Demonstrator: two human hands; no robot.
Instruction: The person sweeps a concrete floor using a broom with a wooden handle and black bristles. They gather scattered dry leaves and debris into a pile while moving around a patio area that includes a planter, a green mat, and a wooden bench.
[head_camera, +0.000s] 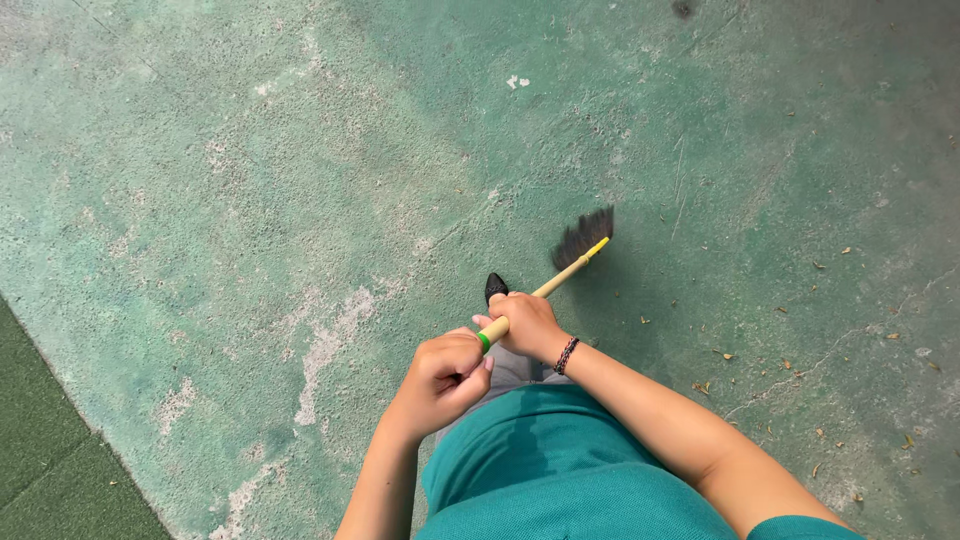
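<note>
Presently, both hands are clenched around the broom (560, 272). The left hand (440, 378) wraps the near end of the pale wooden handle, just at the green band. The right hand (527, 323) grips the same handle just beyond, so that the two hands sit almost touching. A braided bracelet (567, 354) circles the right wrist. The handle runs up and to the right, and the dark bristle head (583, 236) rests at the far end, low against the worn green concrete floor (250, 180).

Risk 1: loss of control. The hands are set close together at the near end. The long free length of handle gives little leverage, and the head may twist or skip across the rough, pitted surface.

Risk 2: scattered debris. Small dry leaves (800, 370) lie to the right of the bristles, well apart from each other. A hard stroke is likely to flick them outward rather than gather them.

Risk 3: contact with the foot. A black pointed shoe (495, 287) stands just beside the handle, on its left. A stroke drawn toward the body may strike it.

Risk 4: missed fragments. A white scrap (516, 82) lies far from the bristles, and cracks in the floor may trap fine litter. The green matting (50, 450) at near left lies well apart from the broom.
</note>
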